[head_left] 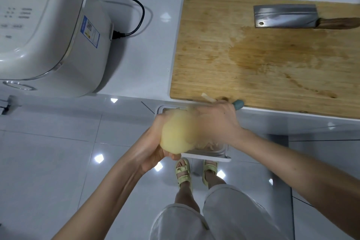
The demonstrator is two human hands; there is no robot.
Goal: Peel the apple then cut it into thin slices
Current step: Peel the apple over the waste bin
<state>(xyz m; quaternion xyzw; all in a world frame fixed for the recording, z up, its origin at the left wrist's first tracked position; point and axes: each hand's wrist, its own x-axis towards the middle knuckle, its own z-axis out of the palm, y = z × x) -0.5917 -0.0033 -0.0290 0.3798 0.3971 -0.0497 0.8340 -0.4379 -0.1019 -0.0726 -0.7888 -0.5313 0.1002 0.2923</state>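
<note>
currently | apple (pixel 176 134): peeled bare, blurred, above bin (pixel 206 157) | left hand (pixel 153 154): curled round apple | right hand (pixel 220 121): grips peeler (pixel 238 104) | handling: firm, light, wet flesh likely slippery; grip opposite sides, full palm

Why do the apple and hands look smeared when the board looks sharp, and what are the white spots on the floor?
Head view: the apple and the right hand with the peeler are motion-blurred. The cutting board and cleaver are crisp. The spots are lamp glare on the glossy floor.
</note>
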